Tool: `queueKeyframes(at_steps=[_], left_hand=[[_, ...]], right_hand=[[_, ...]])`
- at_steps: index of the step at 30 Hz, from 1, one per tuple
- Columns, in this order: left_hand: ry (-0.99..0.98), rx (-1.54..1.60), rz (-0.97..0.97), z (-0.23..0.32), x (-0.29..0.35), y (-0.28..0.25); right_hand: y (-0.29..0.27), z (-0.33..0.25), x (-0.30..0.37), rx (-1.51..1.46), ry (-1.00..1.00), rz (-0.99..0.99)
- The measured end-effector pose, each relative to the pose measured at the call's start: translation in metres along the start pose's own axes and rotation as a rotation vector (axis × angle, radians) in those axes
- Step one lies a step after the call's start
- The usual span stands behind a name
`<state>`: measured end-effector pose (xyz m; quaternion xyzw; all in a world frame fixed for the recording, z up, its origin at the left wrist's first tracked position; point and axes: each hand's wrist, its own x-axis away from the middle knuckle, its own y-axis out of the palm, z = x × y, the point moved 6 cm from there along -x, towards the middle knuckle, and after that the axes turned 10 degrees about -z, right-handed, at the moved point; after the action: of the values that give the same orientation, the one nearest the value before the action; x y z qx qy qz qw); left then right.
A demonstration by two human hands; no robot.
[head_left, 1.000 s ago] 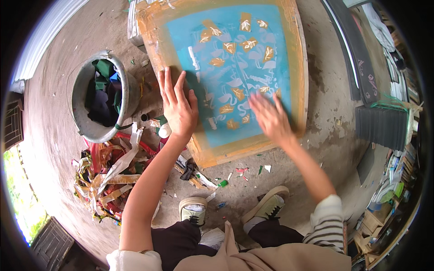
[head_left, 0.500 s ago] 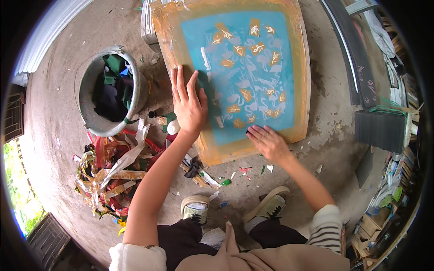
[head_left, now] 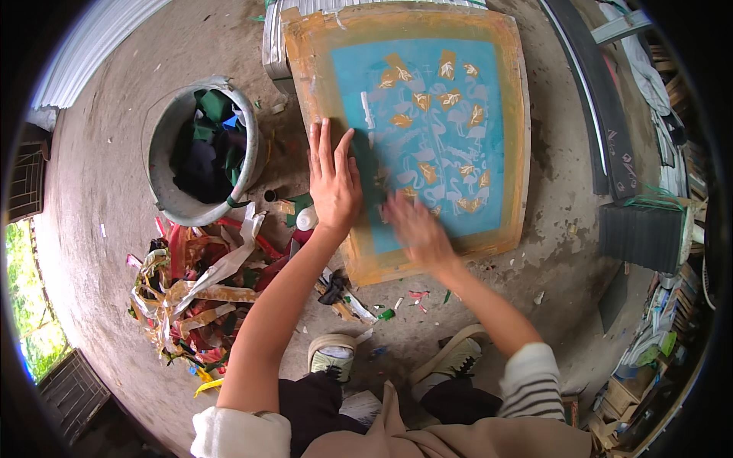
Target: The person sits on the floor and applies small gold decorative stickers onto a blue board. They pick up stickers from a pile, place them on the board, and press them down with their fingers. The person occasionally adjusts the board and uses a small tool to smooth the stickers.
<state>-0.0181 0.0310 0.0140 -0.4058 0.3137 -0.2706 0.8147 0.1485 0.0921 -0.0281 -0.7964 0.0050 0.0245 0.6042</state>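
A rectangular printing screen [head_left: 489,221] with blue mesh lies before me, tilted slightly. Pale flamingo shapes cover its mesh, and small pieces of brown tape with leaf shapes sit among them. Brown tape [head_left: 311,72] lines its border. My left hand [head_left: 334,191] rests with fingers stretched out on the screen's left border and the blue edge beside it. Over the lower left of the mesh is my right hand [head_left: 418,233], smeared by motion. Whether its fingers hold anything does not show.
Left of the screen stands a metal bucket [head_left: 250,164] holding dark and green scraps. A heap of torn tape strips [head_left: 195,301] lies below it, near a small white bottle [head_left: 307,218]. Dark stacked sheets [head_left: 640,237] stand at the right. Small scraps litter the floor by my shoes.
My right hand has moved left across the lower mesh and is now blurred. My left hand stays on the left border. The whole view has shifted slightly, with the screen appearing further right and lower.
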Motion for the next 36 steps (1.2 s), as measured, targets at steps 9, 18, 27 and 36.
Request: queueKeyframes(at_steps=[9, 18, 27, 36], left_hand=[[0.010, 0.190, 0.035, 0.007, -0.003, -0.001], [-0.020, 0.194, 0.030, 0.002, -0.001, -0.007], [0.043, -0.009, -0.060, 0.018, -0.005, 0.000], [0.011, -0.021, -0.041, 0.007, -0.004, -0.006]], right_hand=[[-0.119, 0.123, -0.171, 0.269, -0.003, 0.395], [0.014, -0.022, 0.003, -0.058, -0.024, 0.022], [-0.137, 0.208, -0.074, 0.197, 0.413, 0.395], [-0.003, 0.000, 0.020, -0.132, 0.074, 0.011]])
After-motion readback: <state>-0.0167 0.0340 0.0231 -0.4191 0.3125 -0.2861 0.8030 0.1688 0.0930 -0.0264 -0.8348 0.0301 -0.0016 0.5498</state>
